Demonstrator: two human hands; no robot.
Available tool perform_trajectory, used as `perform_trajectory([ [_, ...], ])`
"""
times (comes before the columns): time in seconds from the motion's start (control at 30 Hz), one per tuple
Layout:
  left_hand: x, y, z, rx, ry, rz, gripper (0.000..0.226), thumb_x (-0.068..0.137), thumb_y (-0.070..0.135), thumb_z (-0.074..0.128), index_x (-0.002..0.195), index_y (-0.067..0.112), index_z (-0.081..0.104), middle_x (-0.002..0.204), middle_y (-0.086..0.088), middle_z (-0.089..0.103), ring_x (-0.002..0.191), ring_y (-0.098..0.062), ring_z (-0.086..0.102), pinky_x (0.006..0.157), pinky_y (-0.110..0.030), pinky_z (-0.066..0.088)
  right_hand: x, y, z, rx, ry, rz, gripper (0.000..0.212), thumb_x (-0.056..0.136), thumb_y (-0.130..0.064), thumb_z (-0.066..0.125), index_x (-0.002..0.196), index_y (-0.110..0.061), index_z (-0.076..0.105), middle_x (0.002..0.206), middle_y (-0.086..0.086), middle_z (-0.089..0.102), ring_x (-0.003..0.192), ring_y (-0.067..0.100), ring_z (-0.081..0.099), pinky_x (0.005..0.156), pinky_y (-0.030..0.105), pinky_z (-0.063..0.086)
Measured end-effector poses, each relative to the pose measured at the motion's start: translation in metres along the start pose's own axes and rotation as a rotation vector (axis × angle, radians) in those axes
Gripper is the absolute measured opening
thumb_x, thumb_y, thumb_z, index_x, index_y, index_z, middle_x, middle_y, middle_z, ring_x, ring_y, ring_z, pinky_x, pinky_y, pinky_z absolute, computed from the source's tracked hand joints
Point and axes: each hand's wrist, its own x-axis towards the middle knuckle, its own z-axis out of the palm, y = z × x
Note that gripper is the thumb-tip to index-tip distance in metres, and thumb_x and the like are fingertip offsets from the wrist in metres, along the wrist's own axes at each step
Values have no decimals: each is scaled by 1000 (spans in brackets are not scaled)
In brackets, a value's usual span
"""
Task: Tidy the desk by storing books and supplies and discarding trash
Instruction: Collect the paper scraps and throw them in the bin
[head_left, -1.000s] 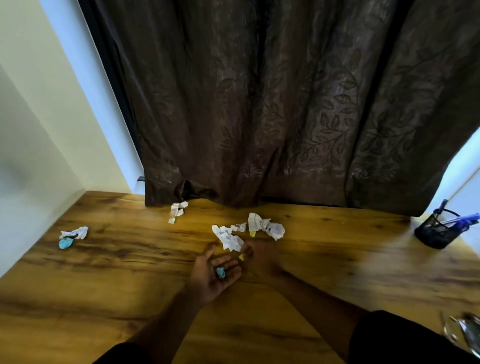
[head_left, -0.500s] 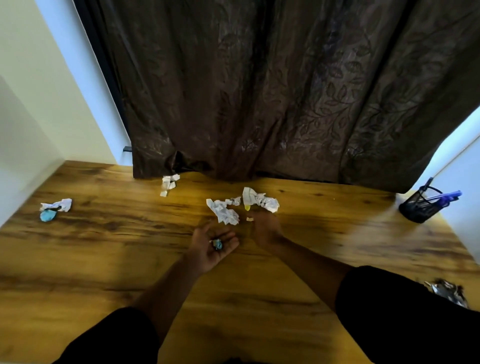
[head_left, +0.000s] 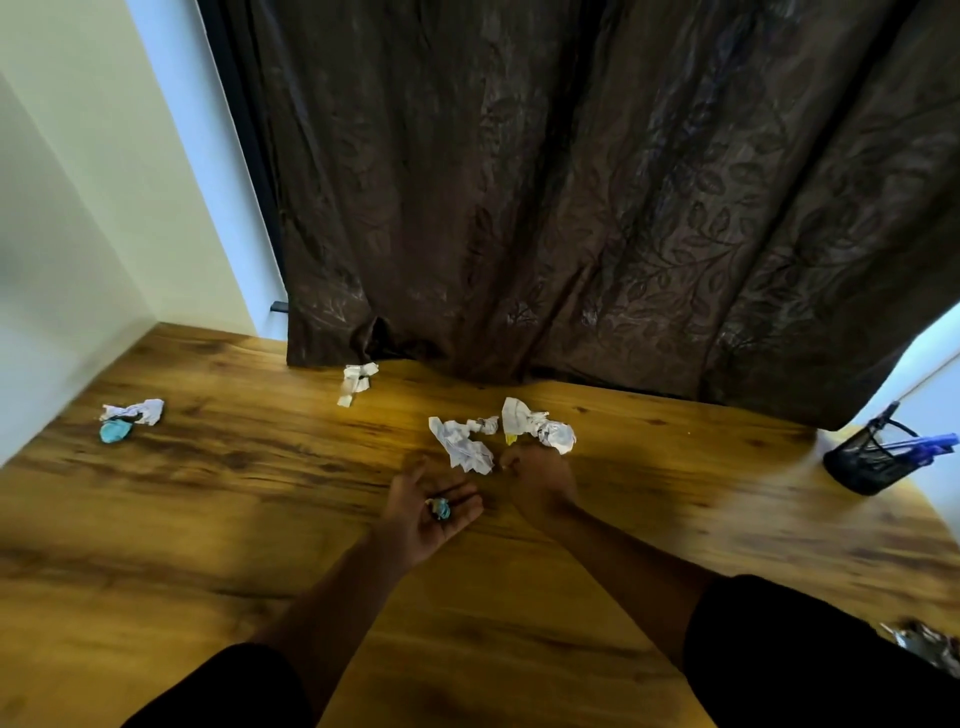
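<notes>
Left hand (head_left: 427, 512) open, palm up, cradling blue scrap (head_left: 439, 507); right hand (head_left: 540, 480) curled shut beside crumpled paper (head_left: 464, 447), mid-desk (head_left: 208, 545).

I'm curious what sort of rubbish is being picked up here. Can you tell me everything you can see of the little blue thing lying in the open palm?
The small blue scrap is a tiny crumpled wad, light blue with a paler, slightly shiny patch, perhaps a wrapper. It lies loose in the upturned palm of the left hand, whose fingers are spread, not closed over it. The hand hovers low over the wooden desk, so the scrap touches only the palm.
</notes>
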Motion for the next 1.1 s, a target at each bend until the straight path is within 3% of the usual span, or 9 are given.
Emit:
perform_trajectory([
  [0.17,-1,-2,8,-37,3,18,48,92,23,58,129,-7,59,117,-27,69,113,-36,65,103,-45,49,-17,-43,0,139,-18,-247,20,92,-29,61,107,-29,75,103,-10,75,90,5,64,75,23,48],
  [0.27,-2,-1,9,-17,13,42,45,89,13,57,130,-5,58,102,-24,71,93,-34,70,84,-40,56,-20,-47,-2,109,-9,-293,23,93,-25,57,110,-28,74,108,-8,73,95,8,63,78,23,46],
  [0.4,0,0,2,-79,25,32,45,105,28,48,125,-10,61,104,-24,72,91,-35,72,75,-44,64,-4,-27,-11,104,105,-170,40,89,-34,46,116,-22,74,110,-2,75,99,16,69,79,23,48],
  [0.53,-1,2,-4,-54,34,40,52,108,36,42,127,-8,62,122,-27,69,105,-37,69,83,-45,63,13,-4,-8,-13,-22,-156,52,94,-47,36,136,-34,64,124,1,71,113,23,66,93,36,55],
  [0.63,0,2,-9,-40,56,55,54,107,40,42,124,-7,64,114,-27,72,100,-37,71,84,-46,61,25,3,5,-199,-108,-169,63,93,-58,21,146,-42,50,138,6,62,126,32,57,102,44,51],
  [0.73,-2,5,-14,-27,74,68,56,106,43,45,124,-7,63,113,-29,72,101,-39,71,88,-48,59,29,-2,9,-294,-132,-128,48,102,-49,40,149,-38,47,146,14,52,135,39,46,108,48,46],
  [0.83,-2,7,-17,-15,94,82,52,106,40,46,124,-7,61,118,-30,69,109,-42,68,91,-50,58,33,1,13,-332,-108,-124,45,101,-38,51,146,-36,50,143,12,51,135,38,43,104,48,49],
  [0.97,-2,10,-15,6,116,87,53,104,42,52,119,-7,64,116,-29,70,110,-42,68,95,-51,56,31,14,14,-304,-88,-110,42,97,-29,58,138,-31,58,136,5,58,127,29,55,99,42,54],
  [1.1,-3,10,-10,-7,140,64,54,107,41,44,122,-7,63,118,-29,69,112,-43,66,103,-52,52,9,15,-2,-206,-36,-190,36,98,-23,55,133,-25,62,128,3,64,117,24,61,92,36,55],
])
